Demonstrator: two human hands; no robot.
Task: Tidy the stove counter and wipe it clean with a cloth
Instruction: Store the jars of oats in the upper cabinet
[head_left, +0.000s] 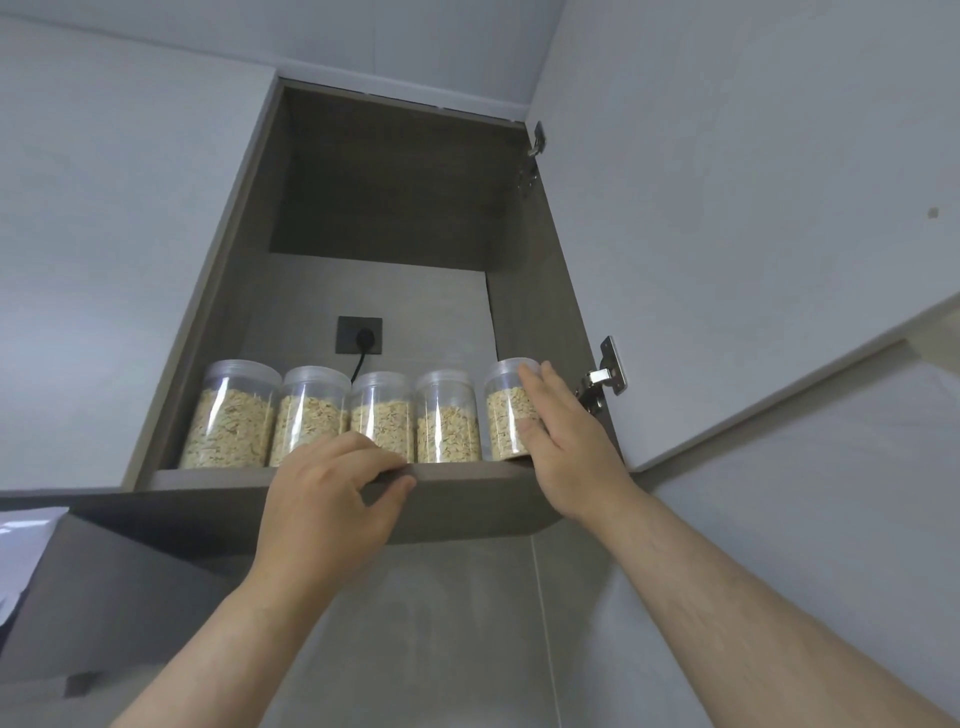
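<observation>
Left hand (332, 499): fingers curl over the shelf (208, 478) edge, low middle.
Right hand (566, 447): flat against the last jar (506, 415).
Done: five jars (387, 415) up, I think.
To do: wiping; no cloth or counter showing.

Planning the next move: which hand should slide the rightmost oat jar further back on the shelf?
Right. The right hand rests its fingers on the rightmost oat jar; the left hand grips the shelf edge further left.
</observation>
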